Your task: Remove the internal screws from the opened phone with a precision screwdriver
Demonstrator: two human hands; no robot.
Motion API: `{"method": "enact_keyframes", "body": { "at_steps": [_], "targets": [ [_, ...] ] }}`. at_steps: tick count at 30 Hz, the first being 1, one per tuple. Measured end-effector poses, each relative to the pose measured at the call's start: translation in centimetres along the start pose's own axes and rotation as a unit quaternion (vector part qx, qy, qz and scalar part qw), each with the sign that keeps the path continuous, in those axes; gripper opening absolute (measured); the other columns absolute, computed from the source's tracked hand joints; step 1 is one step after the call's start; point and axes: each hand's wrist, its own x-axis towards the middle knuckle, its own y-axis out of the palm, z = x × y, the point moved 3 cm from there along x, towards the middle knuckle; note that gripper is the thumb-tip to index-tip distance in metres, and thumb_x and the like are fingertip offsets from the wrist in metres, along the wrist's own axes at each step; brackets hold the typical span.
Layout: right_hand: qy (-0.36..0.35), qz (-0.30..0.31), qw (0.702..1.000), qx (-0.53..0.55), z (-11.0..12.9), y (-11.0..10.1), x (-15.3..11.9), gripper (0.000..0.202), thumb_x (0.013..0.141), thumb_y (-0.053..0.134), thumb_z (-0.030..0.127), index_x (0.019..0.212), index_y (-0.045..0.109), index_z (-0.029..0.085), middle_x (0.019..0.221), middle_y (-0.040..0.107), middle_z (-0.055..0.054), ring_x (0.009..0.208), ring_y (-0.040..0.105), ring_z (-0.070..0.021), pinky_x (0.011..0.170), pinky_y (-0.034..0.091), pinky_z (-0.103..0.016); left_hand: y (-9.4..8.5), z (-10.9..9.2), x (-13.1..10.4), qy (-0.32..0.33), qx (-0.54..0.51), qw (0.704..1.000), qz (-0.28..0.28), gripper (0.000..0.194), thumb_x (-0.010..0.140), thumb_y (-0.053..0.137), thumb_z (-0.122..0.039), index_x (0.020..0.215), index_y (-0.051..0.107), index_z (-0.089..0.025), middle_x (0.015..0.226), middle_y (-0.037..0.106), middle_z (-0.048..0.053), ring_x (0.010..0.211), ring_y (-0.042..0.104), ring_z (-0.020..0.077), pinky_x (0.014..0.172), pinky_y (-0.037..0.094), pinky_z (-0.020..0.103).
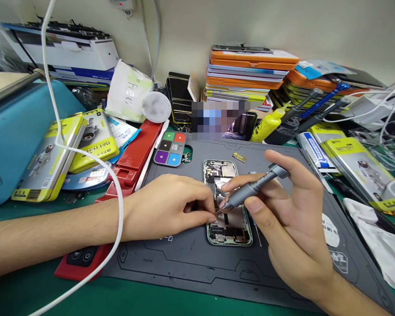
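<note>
An opened smartphone (pixel 232 235) lies on the grey work mat with its inner parts showing. My right hand (pixel 292 210) grips a grey screwdriver (pixel 250 189), whose shaft slants down and left to the phone's inside. The forefinger rests by the driver's wide end cap. At the phone's left edge is my left hand (pixel 171 204), thumb and forefinger pinched together close to the driver's tip. Whatever is between those fingertips is hidden or too small to name. Behind the phone's right side, a second thin driver (pixel 258 232) lies on the mat, partly covered by my right hand.
A white cable (pixel 120 202) loops over my left forearm. Left are a red device (pixel 82 263) and yellow battery boxes (pixel 49 158). A colored-square tray (pixel 170 149) and small gold part (pixel 239 157) lie behind. Orange cases (pixel 250 59), a yellow bottle (pixel 270 123) and drivers stand at the back.
</note>
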Motion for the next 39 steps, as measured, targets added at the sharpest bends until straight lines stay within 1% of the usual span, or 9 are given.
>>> {"method": "enact_keyframes", "body": {
  "at_steps": [7, 14, 20, 24, 28, 31, 34, 35, 39],
  "targets": [
    [0.001, 0.007, 1.0, 0.005, -0.02, 0.0, 0.01, 0.057, 0.106, 0.052, 0.012, 0.155, 0.039, 0.037, 0.117, 0.072, -0.006, 0.094, 0.073, -0.0198, 0.084, 0.068, -0.04, -0.15, -0.06, -0.01, 0.001, 0.003, 1.0, -0.002, 0.008, 0.101, 0.072, -0.024, 0.095, 0.073, -0.02, 0.097, 0.078, -0.005, 0.09, 0.07, 0.012, 0.078, 0.043, 0.021],
    [0.014, -0.001, 1.0, -0.014, -0.28, -0.28, 0.02, 0.056, 0.107, 0.053, 0.015, 0.156, 0.041, 0.04, 0.116, 0.074, -0.006, 0.097, 0.075, -0.0237, 0.082, 0.068, -0.044, -0.04, -0.1, -0.01, 0.002, 0.004, 1.0, -0.003, 0.007, 0.1, 0.072, -0.024, 0.094, 0.073, -0.02, 0.097, 0.079, -0.005, 0.09, 0.07, 0.0122, 0.078, 0.043, 0.021],
    [0.017, 0.001, 1.0, -0.017, -0.27, -0.39, -0.04, 0.057, 0.107, 0.053, 0.014, 0.155, 0.041, 0.042, 0.116, 0.074, -0.006, 0.095, 0.074, -0.0238, 0.075, 0.068, -0.042, -0.05, -0.05, 0.1, 0.0, 0.001, 1.0, -0.001, 0.008, 0.101, 0.073, -0.026, 0.095, 0.074, -0.021, 0.1, 0.08, -0.004, 0.093, 0.072, 0.014, 0.079, 0.044, 0.022],
    [0.014, -0.018, 1.0, -0.007, -0.03, -0.34, 0.11, 0.055, 0.106, 0.054, 0.014, 0.154, 0.042, 0.038, 0.114, 0.073, -0.006, 0.089, 0.074, -0.0216, 0.072, 0.067, -0.039, -0.09, 0.02, 0.21, -0.005, 0.0, 1.0, -0.001, 0.008, 0.102, 0.072, -0.026, 0.096, 0.075, -0.021, 0.099, 0.08, -0.004, 0.093, 0.072, 0.0145, 0.08, 0.045, 0.022],
    [-0.011, -0.058, 0.998, -0.024, 0.16, -0.39, 0.31, 0.055, 0.105, 0.056, 0.012, 0.153, 0.044, 0.037, 0.11, 0.072, -0.005, 0.09, 0.074, -0.0213, 0.081, 0.067, -0.042, -0.03, 0.0, 0.11, -0.018, 0.003, 1.0, -0.009, 0.009, 0.102, 0.07, -0.026, 0.097, 0.075, -0.02, 0.097, 0.08, -0.003, 0.091, 0.072, 0.0151, 0.08, 0.046, 0.023],
    [-0.06, -0.073, 0.993, -0.077, 0.29, -0.4, 0.18, 0.061, 0.102, 0.059, 0.009, 0.154, 0.046, 0.038, 0.127, 0.066, -0.007, 0.103, 0.073, -0.0239, 0.083, 0.068, -0.044, -0.19, 0.02, -0.03, -0.038, -0.013, 0.998, -0.044, 0.012, 0.104, 0.067, -0.025, 0.096, 0.075, -0.022, 0.094, 0.08, -0.005, 0.087, 0.072, 0.014, 0.078, 0.046, 0.023],
    [-0.09, -0.054, 0.986, -0.128, 0.29, -0.22, 0.02, 0.069, 0.099, 0.061, 0.005, 0.155, 0.046, 0.042, 0.156, 0.048, -0.009, 0.11, 0.073, -0.0249, 0.083, 0.068, -0.047, -0.53, 0.12, -0.1, -0.065, -0.025, 0.994, -0.088, 0.014, 0.105, 0.063, -0.024, 0.097, 0.075, -0.023, 0.092, 0.079, -0.005, 0.084, 0.071, 0.0135, 0.076, 0.047, 0.023],
    [-0.092, -0.039, 0.985, -0.138, 0.25, -0.11, 0.02, 0.071, 0.098, 0.061, 0.004, 0.156, 0.045, 0.043, 0.158, 0.047, -0.009, 0.11, 0.073, -0.025, 0.082, 0.069, -0.047, -0.63, 0.12, -0.11, -0.068, -0.024, 0.993, -0.098, 0.015, 0.105, 0.062, -0.024, 0.097, 0.075, -0.023, 0.092, 0.079, -0.005, 0.083, 0.07, 0.0135, 0.075, 0.046, 0.023],
    [-0.091, 0.007, 0.983, -0.161, 0.13, 0.32, 0.21, 0.075, 0.098, 0.061, 0.003, 0.159, 0.042, 0.042, 0.145, 0.063, -0.009, 0.108, 0.075, -0.0258, 0.081, 0.069, -0.047, -0.76, 0.09, -0.15, -0.074, -0.022, 0.992, -0.098, 0.016, 0.106, 0.059, -0.024, 0.098, 0.073, -0.023, 0.087, 0.076, -0.006, 0.081, 0.068, 0.0134, 0.073, 0.045, 0.024]
  ]
}}
